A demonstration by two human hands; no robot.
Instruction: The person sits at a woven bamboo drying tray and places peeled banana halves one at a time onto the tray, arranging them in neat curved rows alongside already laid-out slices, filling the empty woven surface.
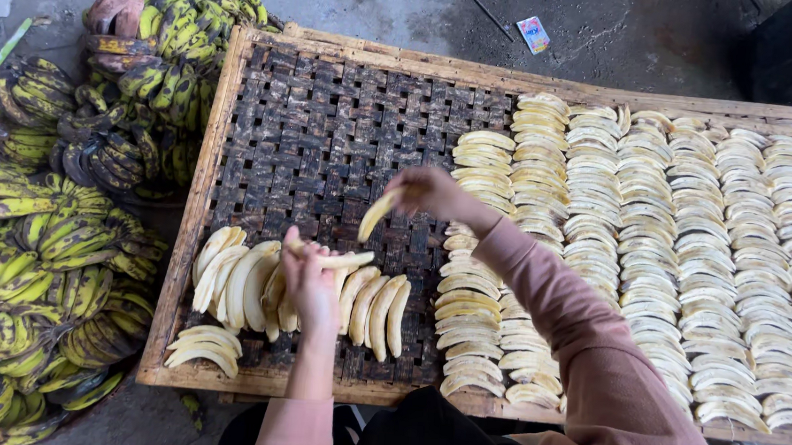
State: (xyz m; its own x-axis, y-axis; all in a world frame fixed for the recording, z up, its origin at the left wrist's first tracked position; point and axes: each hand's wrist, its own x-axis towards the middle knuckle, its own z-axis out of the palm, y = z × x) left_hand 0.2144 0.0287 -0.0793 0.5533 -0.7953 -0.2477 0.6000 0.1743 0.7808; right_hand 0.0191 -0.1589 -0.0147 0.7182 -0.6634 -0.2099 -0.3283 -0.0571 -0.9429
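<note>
Head view showed your right hand (431, 192) gripping a banana slice (377, 215) above the woven tray (328, 132), your left hand (309, 286) clasping a peeled banana (344, 260). Slices (675, 263) filled the tray's right part; its left stayed mostly bare, with unpeeled bunches (36, 251) left of it.

left hand (308, 282) raised, fingers curled; right hand (429, 191) extended forward, fingers pinched.

Sliced bananas (677, 235) fill the right of the woven tray (328, 132), peeled bananas (250, 286) lie lower left on it, and unpeeled bunches (26, 259) lie on the floor at frame left.
</note>
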